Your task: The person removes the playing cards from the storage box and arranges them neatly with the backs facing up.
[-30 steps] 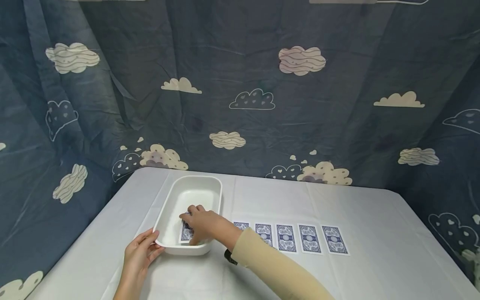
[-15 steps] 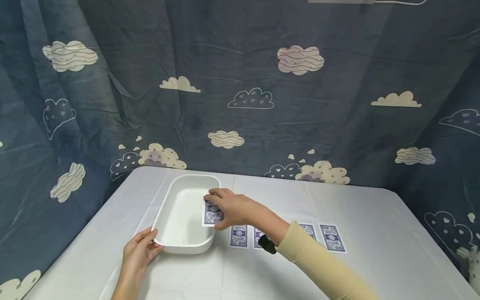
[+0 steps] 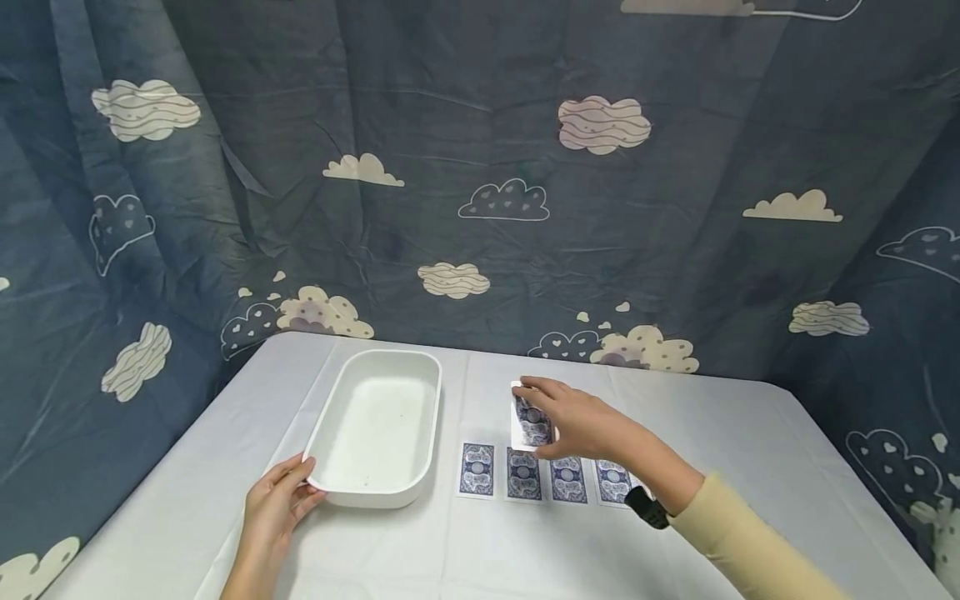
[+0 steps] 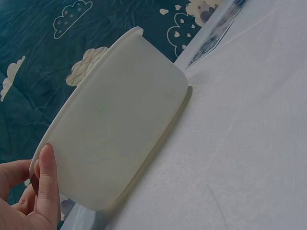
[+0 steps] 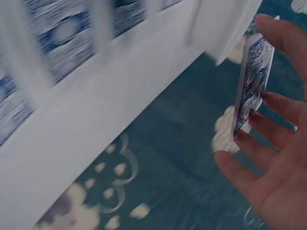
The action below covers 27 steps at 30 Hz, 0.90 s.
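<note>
My left hand (image 3: 279, 508) pinches the near left corner of a white plastic tray (image 3: 373, 500), thumb at the rim and fingers under it. In the left wrist view the tray's outer wall (image 4: 120, 110) stands beside that hand (image 4: 36, 201). Raised over the table, my right hand (image 3: 581, 421) holds a blue-patterned playing card (image 3: 532, 423) by its edges, its back toward me. The right wrist view shows the card (image 5: 255, 79) between the thumb and fingertips of that hand (image 5: 278, 158). The tray's visible floor bears no card.
Several playing cards lie back up in a row to the right of the tray, the leftmost card (image 3: 477, 471) nearest it; the right forearm covers the row's right end. A white cloth covers the table (image 3: 510, 554). A dark cloud-print curtain (image 3: 495, 250) rises behind.
My right hand has lifted the card out of the tray and carried it right, above the row. My left hand stays at the tray's corner.
</note>
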Each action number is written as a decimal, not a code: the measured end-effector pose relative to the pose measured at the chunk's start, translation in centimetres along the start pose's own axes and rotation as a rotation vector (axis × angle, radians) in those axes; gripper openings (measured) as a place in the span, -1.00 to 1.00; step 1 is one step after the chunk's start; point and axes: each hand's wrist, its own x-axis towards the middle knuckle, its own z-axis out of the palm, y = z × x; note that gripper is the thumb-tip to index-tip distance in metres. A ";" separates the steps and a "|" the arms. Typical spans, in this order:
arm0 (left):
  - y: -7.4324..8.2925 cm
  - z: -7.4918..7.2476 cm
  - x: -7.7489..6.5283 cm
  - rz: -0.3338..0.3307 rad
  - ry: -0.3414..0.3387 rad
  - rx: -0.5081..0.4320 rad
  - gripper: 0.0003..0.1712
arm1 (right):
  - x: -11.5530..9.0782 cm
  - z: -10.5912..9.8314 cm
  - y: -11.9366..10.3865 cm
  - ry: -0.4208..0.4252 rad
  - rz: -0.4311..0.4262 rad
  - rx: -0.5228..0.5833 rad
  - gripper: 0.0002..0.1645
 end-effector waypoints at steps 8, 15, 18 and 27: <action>0.1 0.0 0.0 -0.012 -0.011 0.002 -0.36 | -4.8 1.0 4.9 0.059 0.084 -0.095 0.02; 0.2 -0.1 0.0 -0.012 -0.004 -0.014 -0.39 | -8.8 2.2 9.7 0.013 0.195 -0.092 0.01; 0.2 -0.1 -0.1 -0.017 -0.002 -0.012 -0.39 | -10.2 2.7 11.5 -0.038 0.249 -0.067 0.03; 0.2 -0.1 -0.2 -0.020 -0.016 -0.011 -0.42 | -12.7 4.4 15.8 -0.165 0.309 -0.034 0.10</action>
